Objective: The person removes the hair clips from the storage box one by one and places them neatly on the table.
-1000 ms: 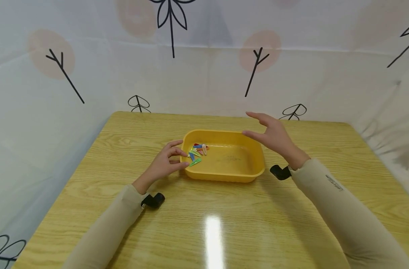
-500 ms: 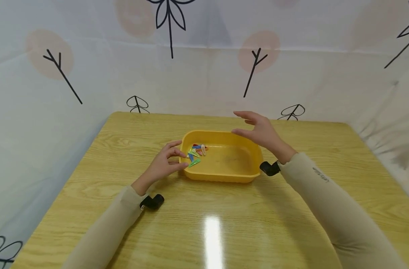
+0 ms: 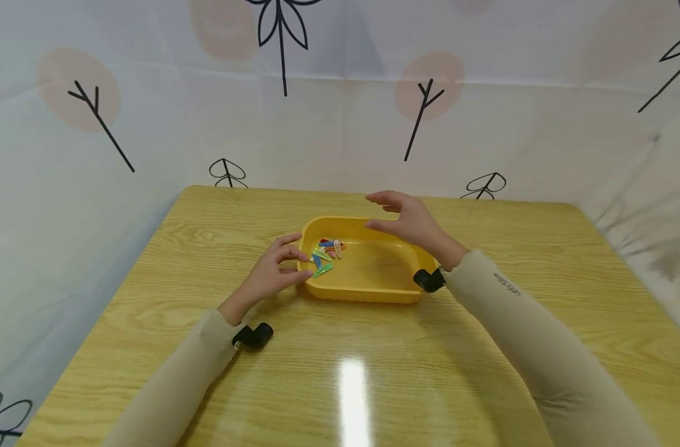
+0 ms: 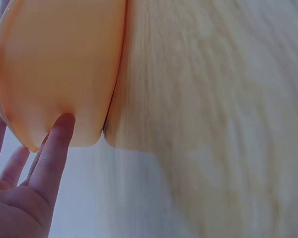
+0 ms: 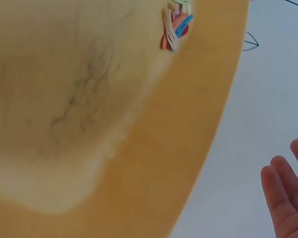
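Observation:
A yellow plastic basin (image 3: 373, 295) stands on the table. Inside its left end lies a small pile of colourful snap hair clips (image 3: 324, 254), also seen in the right wrist view as hair clips (image 5: 176, 27). My left hand (image 3: 269, 267) is at the basin's left end, fingers spread and gently bent around the rim. A fingertip (image 4: 65, 121) touches the outer wall in the left wrist view. My right hand (image 3: 409, 220) hovers over the back right of the basin, thumb and fingers apart, holding nothing.
The wood-grain table (image 3: 295, 372) extends around the basin. Behind it hangs a white cloth (image 3: 340, 136) printed with plant drawings. Black wrist cameras (image 3: 253, 336) stick out from both beige sleeves (image 3: 518, 323).
My right hand has moved left, from beyond the basin's right end to over its back right part. My left hand, the basin and the hair clips have stayed in place.

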The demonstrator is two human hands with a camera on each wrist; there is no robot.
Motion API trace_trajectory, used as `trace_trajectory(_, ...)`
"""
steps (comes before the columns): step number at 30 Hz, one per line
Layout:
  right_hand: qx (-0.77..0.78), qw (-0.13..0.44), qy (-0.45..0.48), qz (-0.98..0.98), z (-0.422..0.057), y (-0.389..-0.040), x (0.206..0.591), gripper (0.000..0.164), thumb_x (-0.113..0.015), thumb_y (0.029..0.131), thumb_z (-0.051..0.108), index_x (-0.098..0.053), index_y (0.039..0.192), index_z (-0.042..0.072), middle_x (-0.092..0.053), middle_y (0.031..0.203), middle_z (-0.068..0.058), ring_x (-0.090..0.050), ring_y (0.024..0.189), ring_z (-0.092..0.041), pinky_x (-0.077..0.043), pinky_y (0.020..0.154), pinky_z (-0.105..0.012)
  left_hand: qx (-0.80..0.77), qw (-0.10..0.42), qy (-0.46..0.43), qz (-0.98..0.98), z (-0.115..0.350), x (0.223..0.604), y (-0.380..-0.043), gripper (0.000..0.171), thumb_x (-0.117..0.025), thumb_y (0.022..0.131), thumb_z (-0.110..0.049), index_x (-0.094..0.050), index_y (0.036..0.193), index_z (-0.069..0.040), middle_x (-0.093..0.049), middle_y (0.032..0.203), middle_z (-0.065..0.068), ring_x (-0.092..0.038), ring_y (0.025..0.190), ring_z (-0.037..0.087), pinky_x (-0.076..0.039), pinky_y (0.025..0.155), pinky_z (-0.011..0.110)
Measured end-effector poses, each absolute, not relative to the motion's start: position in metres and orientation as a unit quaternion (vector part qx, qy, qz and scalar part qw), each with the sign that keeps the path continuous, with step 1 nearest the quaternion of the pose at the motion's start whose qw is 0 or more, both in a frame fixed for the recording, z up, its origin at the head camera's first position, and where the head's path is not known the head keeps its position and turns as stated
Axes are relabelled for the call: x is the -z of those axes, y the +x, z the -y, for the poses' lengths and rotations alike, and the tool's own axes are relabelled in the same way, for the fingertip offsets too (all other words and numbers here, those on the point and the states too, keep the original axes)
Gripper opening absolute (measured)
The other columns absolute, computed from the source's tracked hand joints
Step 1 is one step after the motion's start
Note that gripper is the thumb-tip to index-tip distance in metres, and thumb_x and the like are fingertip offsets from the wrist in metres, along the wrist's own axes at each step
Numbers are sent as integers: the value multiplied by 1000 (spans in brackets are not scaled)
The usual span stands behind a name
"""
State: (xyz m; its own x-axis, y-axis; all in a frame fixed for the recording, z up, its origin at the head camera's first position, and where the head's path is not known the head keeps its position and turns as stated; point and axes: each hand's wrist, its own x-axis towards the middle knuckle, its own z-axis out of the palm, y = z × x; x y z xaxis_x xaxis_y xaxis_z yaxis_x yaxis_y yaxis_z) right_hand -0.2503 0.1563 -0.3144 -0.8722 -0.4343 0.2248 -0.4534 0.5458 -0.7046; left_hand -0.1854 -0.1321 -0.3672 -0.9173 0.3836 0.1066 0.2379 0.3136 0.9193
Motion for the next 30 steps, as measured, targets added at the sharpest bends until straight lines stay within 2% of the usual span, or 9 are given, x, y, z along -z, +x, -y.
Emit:
trace_trajectory(8,-400,-6,269,876,-147,-256,320,52,-72,83,23,-54,129,8,-53,129,-11,-50,116,-28,-39,100,-41,-564,66,199,-798,132,363,-182,26,-68,84,-4,-59,101,13,-26,147,17,-45,118,37,-49,88,39)
trace_trajectory(17,-395,-35,297,868,-139,-262,325,48,-72,83,24,-57,125,8,-56,126,-9,-50,116,-29,-38,100,-38,-561,49,205,-801,139,392,-198,30,-72,83,-15,-62,100,6,-29,146,4,-47,116,30,-51,85,35)
trace_trajectory(30,-372,-89,349,856,-123,-271,332,42,-72,82,10,-58,120,-3,-58,119,-20,-54,110,-33,-42,96,-40,-567,53,199,-798,138,390,-198,31,-73,82,-16,-62,100,6,-29,146,4,-47,117,31,-51,85,34)
